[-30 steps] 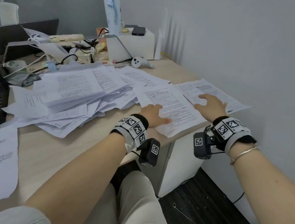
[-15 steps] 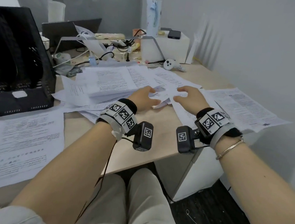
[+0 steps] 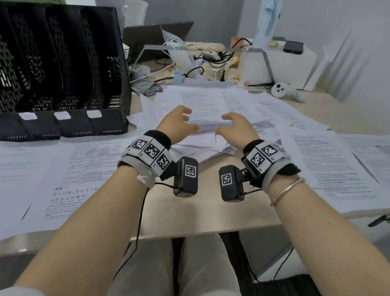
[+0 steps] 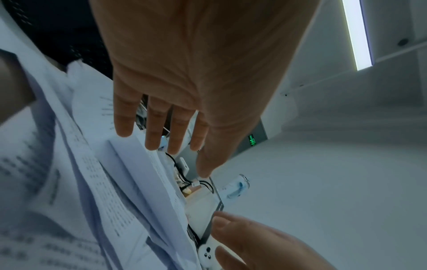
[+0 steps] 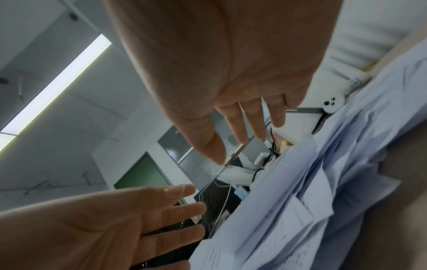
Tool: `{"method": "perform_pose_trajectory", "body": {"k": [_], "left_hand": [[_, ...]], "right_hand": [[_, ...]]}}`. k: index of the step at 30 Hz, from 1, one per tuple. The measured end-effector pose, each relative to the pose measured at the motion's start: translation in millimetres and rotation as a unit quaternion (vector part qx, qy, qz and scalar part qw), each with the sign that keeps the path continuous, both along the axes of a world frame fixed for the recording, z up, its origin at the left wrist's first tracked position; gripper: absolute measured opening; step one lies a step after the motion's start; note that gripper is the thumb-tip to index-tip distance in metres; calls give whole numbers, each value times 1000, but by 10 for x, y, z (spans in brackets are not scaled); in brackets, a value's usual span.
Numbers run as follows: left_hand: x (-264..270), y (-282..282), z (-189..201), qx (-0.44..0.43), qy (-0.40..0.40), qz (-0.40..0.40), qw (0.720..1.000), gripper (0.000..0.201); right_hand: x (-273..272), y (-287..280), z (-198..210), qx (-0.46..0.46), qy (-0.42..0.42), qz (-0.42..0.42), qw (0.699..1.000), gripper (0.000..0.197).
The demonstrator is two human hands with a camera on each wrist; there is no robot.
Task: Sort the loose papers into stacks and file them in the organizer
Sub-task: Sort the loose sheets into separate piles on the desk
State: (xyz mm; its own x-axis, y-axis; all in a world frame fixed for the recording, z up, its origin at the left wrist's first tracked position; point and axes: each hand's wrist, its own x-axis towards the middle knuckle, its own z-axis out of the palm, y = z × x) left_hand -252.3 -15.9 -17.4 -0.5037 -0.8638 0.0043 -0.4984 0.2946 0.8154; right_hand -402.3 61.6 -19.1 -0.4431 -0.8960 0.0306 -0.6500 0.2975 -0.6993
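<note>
Your 2 hands hover palms inward over a messy pile of printed papers [image 3: 208, 110] at the middle of the desk [image 3: 206, 212]. Your left hand [image 3: 176, 123] and right hand [image 3: 233, 130] are both spread, fingers straight and relaxed, gripping nothing. The wrist views show air between your fingers and the sheets, so no contact is visible.

The pile sits directly beneath and just beyond your fingertips, its edges fanned and crooked. More sheets lie flat to your right [image 3: 333, 163] and to your left near the desk edge [image 3: 27, 177]. The black organizer [image 3: 52, 66], with 4 upright slots that look empty, stands to the left of the pile, near your left hand.

The sheets look thin, light and floppy, and likely to slide over each other. A single sheet would sag if lifted by a corner. Judging from the layout, take the pile by its 2 opposite side edges, 1 hand each, squeezing inward to square it before lifting.
</note>
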Motion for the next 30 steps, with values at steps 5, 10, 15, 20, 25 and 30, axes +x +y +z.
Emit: {"method": "perform_pose_trajectory", "body": {"k": [5,10,15,20,25,30], "left_hand": [[239,-151,-71,36,25,45,998,52],[386,-220,-144,69,28,62,995,54],[447,-248,-155,86,34,68,993,52],[408,-238,-169,113,52,62,990,49],[290,-165,-150,134,79,55,986,47],[192,-94,-153,177,109,65,976,51]], "right_hand": [[126,-267,-79,46,82,45,995,33],[172,-531,-189,102,134,78,983,41],[186,-625,-279,128,127,73,981,32],[155,-527,-230,108,36,60,992,50],[92,-389,-128,51,4,59,997,47],[60,-187,-88,17,-2,62,998,36]]}}
